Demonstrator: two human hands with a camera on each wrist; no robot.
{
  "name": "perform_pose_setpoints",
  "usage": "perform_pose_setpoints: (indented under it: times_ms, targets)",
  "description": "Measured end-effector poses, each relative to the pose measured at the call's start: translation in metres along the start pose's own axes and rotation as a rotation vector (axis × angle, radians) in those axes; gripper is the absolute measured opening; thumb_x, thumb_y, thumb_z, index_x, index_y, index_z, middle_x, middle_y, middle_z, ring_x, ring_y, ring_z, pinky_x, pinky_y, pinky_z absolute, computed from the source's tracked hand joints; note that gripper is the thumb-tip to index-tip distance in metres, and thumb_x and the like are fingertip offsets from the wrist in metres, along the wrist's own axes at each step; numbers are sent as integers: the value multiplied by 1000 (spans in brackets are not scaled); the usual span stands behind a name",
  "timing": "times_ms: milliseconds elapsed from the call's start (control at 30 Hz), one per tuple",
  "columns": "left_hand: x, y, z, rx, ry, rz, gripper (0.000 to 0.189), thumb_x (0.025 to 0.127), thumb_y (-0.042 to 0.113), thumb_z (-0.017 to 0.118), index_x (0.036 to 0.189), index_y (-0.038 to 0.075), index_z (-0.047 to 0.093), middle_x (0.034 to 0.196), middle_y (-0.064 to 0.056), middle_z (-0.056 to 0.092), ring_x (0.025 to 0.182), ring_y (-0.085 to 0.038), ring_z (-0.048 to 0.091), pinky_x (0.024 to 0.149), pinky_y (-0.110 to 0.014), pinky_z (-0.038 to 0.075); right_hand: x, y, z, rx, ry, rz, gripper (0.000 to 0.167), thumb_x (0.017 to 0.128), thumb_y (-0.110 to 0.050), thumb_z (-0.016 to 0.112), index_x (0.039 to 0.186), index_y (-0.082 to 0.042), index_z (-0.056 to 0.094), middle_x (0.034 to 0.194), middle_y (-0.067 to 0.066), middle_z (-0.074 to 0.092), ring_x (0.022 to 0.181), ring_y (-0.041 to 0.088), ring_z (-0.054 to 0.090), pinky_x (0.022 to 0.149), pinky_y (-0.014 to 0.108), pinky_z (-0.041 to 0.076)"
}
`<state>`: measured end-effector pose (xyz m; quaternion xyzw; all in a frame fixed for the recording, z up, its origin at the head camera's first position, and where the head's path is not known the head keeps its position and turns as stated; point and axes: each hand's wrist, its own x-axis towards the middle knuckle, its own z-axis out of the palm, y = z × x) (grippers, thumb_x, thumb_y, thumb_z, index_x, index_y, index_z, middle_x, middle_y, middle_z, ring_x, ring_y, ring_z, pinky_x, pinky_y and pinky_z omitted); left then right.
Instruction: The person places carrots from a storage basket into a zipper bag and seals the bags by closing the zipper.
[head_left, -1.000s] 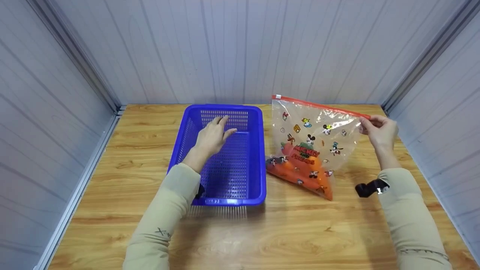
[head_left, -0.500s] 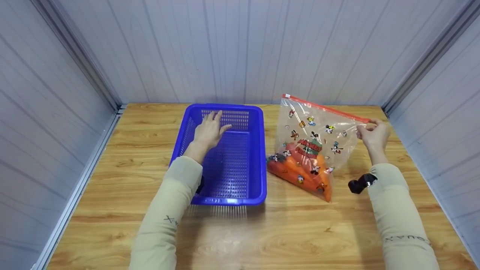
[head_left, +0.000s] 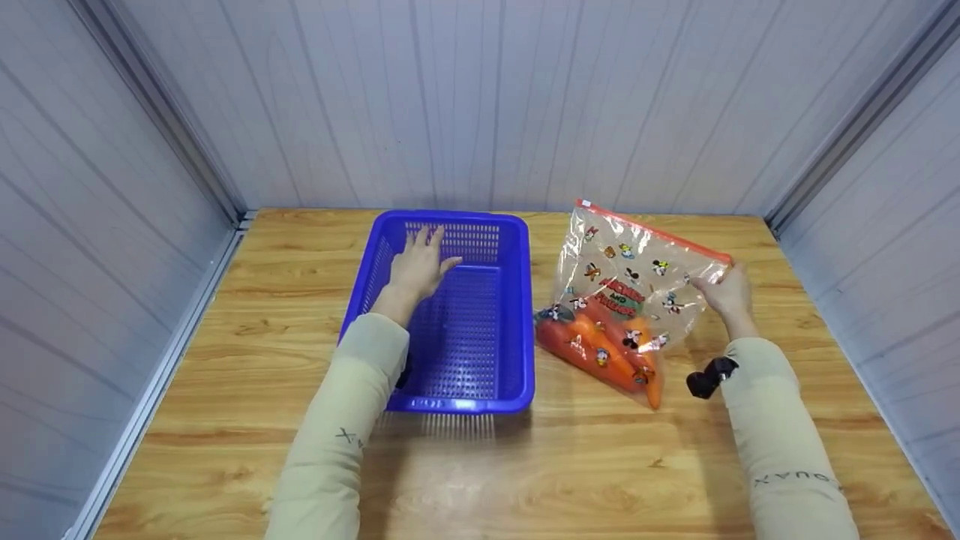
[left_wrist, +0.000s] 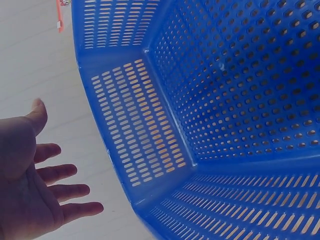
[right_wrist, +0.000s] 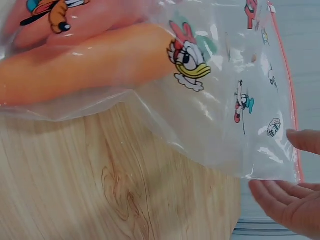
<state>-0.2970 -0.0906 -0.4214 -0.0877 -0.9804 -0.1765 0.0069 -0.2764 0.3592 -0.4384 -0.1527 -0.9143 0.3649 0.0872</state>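
Note:
A clear zip bag point(head_left: 645, 247) with cartoon prints and a red zip edge stands tilted on the wooden table. Orange, carrot-shaped vegetables point(head_left: 615, 364) fill its bottom, with reddish ones among them; the prints partly cover them. My right hand point(head_left: 729, 294) holds the bag's upper right corner, thumb on the front and fingers at the back. Fingers spread, my left hand point(head_left: 417, 266) hovers over the far part of a blue plastic basket point(head_left: 457, 405), holding nothing. In the left wrist view the fingers point(left_wrist: 67, 192) are extended near the basket's end wall point(left_wrist: 125, 170).
The basket stands left of the bag, its slotted walls and perforated floor in view. Wooden tabletop point(head_left: 585, 480) stretches in front of both. Pale panel walls point(head_left: 480, 97) enclose the table at the back and sides.
My right hand has moved left and lower along with the bag's corner, and the bag's top has shifted right and sunk a little. My left hand has drifted slightly left, still over the basket.

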Motion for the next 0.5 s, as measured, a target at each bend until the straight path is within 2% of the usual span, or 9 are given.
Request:
perform_pose_setpoints:
  times_ms: [67, 167, 300, 400, 500]
  targets:
    - [1, 0, 0, 1, -5, -5, 64, 90, 45, 40, 140, 9, 23, 142, -18, 21, 128, -40, 17, 94, -55, 29, 0, -1, 1, -18, -39, -31, 76, 81, -12, 59, 132, 16, 9, 122, 39, 32, 115, 47, 32, 98, 49, 26]
    - [1, -1, 1, 3, -11, -8, 64, 90, 45, 40, 141, 10, 22, 143, -17, 19, 128, -39, 16, 95, -56, 27, -1, -5, 3, -43, -103, -74, 78, 82, -12, 57, 132, 17, 4, 126, 41, 27, 118, 49, 27, 100, 50, 22]
    - [0, -2, 3, 13, -5, -6, 65, 90, 47, 39, 141, 11, 21, 144, -16, 18, 129, -39, 15, 96, -57, 25, -2, -13, 4, -135, -170, -124, 80, 86, -19, 55, 133, 16, 1, 131, 41, 18, 120, 51, 19, 100, 53, 18]
    - [0, -4, 6, 25, 14, -1, 65, 90, 48, 38, 141, 12, 21, 144, -16, 17, 129, -38, 14, 97, -58, 23, -3, -21, 4, -185, -183, -183, 80, 87, -24, 56, 134, 15, 4, 133, 41, 11, 122, 52, 14, 100, 55, 15]
    - [1, -6, 8, 47, 24, -2, 67, 90, 51, 34, 142, 13, 19, 145, -15, 15, 130, -37, 11, 98, -58, 20, -5, -30, 5, -184, -186, -250, 80, 87, -27, 56, 136, 11, 7, 135, 39, 5, 124, 50, 8, 100, 57, 10]
